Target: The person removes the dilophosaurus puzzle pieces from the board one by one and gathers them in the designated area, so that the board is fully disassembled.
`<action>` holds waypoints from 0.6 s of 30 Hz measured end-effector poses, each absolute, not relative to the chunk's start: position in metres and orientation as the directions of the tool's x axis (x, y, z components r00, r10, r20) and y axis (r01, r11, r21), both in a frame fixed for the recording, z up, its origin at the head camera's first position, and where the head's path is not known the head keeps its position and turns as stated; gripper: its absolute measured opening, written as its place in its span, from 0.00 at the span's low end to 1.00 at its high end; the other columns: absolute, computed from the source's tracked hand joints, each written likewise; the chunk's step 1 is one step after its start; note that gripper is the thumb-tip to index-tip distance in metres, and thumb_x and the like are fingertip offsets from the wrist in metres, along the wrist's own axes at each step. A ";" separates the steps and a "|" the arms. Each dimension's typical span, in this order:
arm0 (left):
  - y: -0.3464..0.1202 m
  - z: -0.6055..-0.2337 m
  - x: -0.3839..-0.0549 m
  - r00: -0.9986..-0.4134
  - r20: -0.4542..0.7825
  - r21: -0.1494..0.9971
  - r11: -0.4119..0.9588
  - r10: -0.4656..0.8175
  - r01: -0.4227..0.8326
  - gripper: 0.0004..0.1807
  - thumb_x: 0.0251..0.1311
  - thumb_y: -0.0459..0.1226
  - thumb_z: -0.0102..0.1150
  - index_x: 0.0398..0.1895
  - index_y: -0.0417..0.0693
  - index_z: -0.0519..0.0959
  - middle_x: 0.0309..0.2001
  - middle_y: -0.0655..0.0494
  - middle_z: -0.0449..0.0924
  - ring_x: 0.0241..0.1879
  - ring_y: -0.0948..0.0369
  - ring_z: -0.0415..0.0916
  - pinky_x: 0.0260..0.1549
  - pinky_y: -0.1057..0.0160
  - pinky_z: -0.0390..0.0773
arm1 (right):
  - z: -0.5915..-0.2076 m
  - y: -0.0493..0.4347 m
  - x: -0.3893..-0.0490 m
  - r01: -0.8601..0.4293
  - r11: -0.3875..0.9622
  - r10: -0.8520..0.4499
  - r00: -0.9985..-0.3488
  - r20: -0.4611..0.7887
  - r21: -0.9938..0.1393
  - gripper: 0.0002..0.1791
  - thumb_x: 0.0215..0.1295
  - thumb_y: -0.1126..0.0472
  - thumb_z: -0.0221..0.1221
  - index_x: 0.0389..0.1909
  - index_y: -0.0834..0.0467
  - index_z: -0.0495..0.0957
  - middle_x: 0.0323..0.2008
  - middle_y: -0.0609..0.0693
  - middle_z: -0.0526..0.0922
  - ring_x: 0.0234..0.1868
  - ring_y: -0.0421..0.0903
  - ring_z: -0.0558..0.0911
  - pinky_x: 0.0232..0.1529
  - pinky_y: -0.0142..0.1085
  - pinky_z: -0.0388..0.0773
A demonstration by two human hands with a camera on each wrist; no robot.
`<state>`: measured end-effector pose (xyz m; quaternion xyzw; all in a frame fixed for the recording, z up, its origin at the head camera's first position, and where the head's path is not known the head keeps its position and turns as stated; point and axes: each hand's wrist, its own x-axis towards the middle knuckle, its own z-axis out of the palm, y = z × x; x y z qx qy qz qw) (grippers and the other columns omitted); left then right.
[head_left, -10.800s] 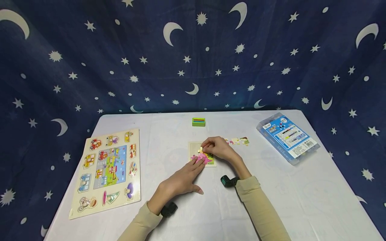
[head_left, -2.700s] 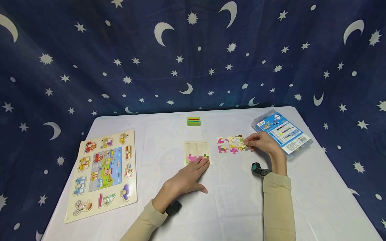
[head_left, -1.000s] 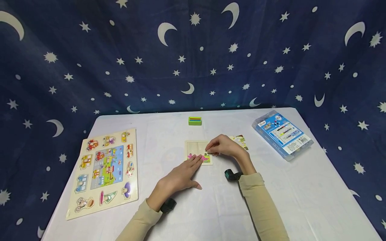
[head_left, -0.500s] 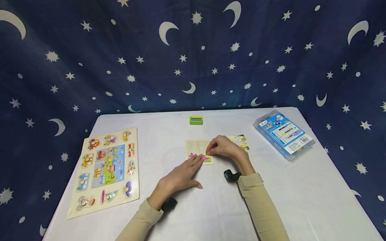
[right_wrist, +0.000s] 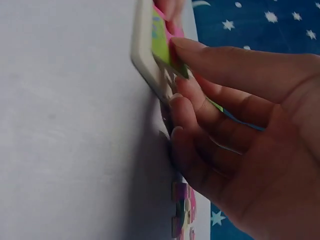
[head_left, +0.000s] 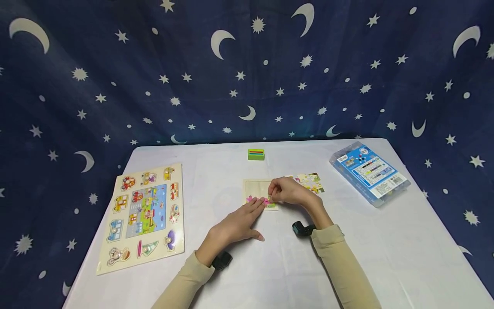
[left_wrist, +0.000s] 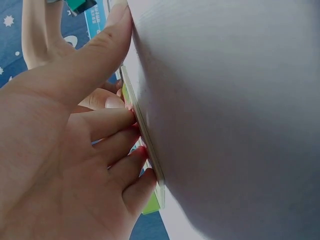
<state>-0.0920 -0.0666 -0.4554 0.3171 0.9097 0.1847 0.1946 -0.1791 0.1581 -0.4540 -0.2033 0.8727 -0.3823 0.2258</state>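
Note:
A small wooden puzzle tray [head_left: 255, 187] lies mid-table, with pink and green jigsaw pieces [head_left: 250, 199] along its near side. My left hand [head_left: 241, 221] lies with straight fingers across the tray's near edge, fingertips on the pieces. In the left wrist view, fingers [left_wrist: 117, 150] of that hand line up against the tray's edge. My right hand [head_left: 291, 192] pinches a green jigsaw piece [right_wrist: 175, 66] at the tray's right side; it looks tilted up in the right wrist view. Right behind this hand, several loose pieces [head_left: 314, 182] lie in a group, partly hidden.
A large knob puzzle board [head_left: 109, 253] with vehicle pictures lies at the left. A green block [head_left: 256, 155] with coloured stripes stands at the back. A clear plastic case with a blue label [head_left: 370, 174] lies at the right. A starry cloth [head_left: 247, 77] hangs behind the white table.
Over ten seconds the tray's pieces have dwindled to its near row, while the group at the right has grown. My right hand has come back from that group to the tray. The left stays.

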 end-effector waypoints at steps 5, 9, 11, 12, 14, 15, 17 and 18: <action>-0.068 -0.456 -0.092 -0.728 -0.231 0.455 0.733 0.646 0.506 0.55 0.58 0.52 0.72 0.82 0.42 0.54 0.83 0.49 0.48 0.83 0.52 0.45 0.78 0.50 0.56 | -0.453 0.155 -0.173 -0.239 0.636 -0.542 -0.815 -0.205 -0.734 0.06 0.61 0.71 0.64 0.39 0.62 0.79 0.28 0.47 0.78 0.29 0.40 0.74 0.33 0.30 0.72; -0.067 -0.458 -0.093 -0.730 -0.238 0.440 0.741 0.641 0.507 0.55 0.58 0.54 0.72 0.82 0.43 0.54 0.83 0.51 0.48 0.83 0.54 0.44 0.78 0.51 0.57 | -0.456 0.157 -0.169 -0.254 0.618 -0.540 -0.825 -0.167 -0.744 0.08 0.62 0.70 0.67 0.40 0.62 0.79 0.28 0.47 0.77 0.30 0.40 0.74 0.33 0.29 0.72; -0.067 -0.459 -0.093 -0.730 -0.244 0.432 0.746 0.638 0.508 0.55 0.58 0.55 0.71 0.82 0.44 0.54 0.84 0.52 0.47 0.83 0.55 0.43 0.78 0.52 0.56 | -0.459 0.158 -0.167 -0.267 0.600 -0.543 -0.828 -0.139 -0.754 0.09 0.62 0.70 0.69 0.41 0.62 0.79 0.28 0.47 0.77 0.30 0.40 0.75 0.33 0.29 0.73; -0.067 -0.459 -0.093 -0.730 -0.245 0.430 0.747 0.638 0.507 0.55 0.58 0.55 0.71 0.82 0.44 0.54 0.84 0.52 0.47 0.83 0.55 0.43 0.78 0.52 0.56 | -0.461 0.159 -0.166 -0.276 0.592 -0.545 -0.830 -0.123 -0.758 0.09 0.62 0.70 0.69 0.41 0.62 0.80 0.28 0.47 0.78 0.31 0.40 0.75 0.34 0.29 0.74; -0.067 -0.460 -0.092 -0.732 -0.240 0.431 0.745 0.638 0.509 0.55 0.58 0.54 0.72 0.82 0.43 0.54 0.84 0.52 0.47 0.83 0.55 0.44 0.78 0.52 0.57 | -0.464 0.160 -0.164 -0.290 0.579 -0.545 -0.833 -0.097 -0.762 0.09 0.62 0.69 0.69 0.41 0.61 0.81 0.28 0.46 0.79 0.31 0.40 0.76 0.34 0.29 0.75; -0.068 -0.460 -0.092 -0.731 -0.237 0.435 0.743 0.639 0.509 0.55 0.58 0.54 0.72 0.82 0.43 0.55 0.84 0.52 0.48 0.83 0.54 0.44 0.78 0.52 0.57 | -0.465 0.160 -0.163 -0.293 0.575 -0.542 -0.836 -0.088 -0.764 0.09 0.62 0.69 0.69 0.41 0.60 0.81 0.29 0.46 0.80 0.31 0.40 0.76 0.35 0.29 0.75; -0.068 -0.459 -0.092 -0.729 -0.231 0.443 0.737 0.644 0.511 0.55 0.58 0.53 0.72 0.82 0.42 0.55 0.83 0.51 0.48 0.83 0.54 0.45 0.78 0.51 0.57 | -0.466 0.161 -0.161 -0.305 0.568 -0.537 -0.841 -0.064 -0.764 0.08 0.62 0.69 0.69 0.41 0.60 0.82 0.29 0.46 0.81 0.31 0.40 0.77 0.35 0.29 0.76; -0.068 -0.459 -0.092 -0.729 -0.227 0.444 0.735 0.646 0.512 0.55 0.58 0.53 0.73 0.82 0.42 0.55 0.83 0.50 0.48 0.83 0.53 0.45 0.78 0.51 0.57 | -0.466 0.161 -0.160 -0.309 0.566 -0.533 -0.845 -0.053 -0.765 0.08 0.62 0.69 0.69 0.41 0.60 0.83 0.29 0.46 0.81 0.31 0.41 0.77 0.35 0.29 0.76</action>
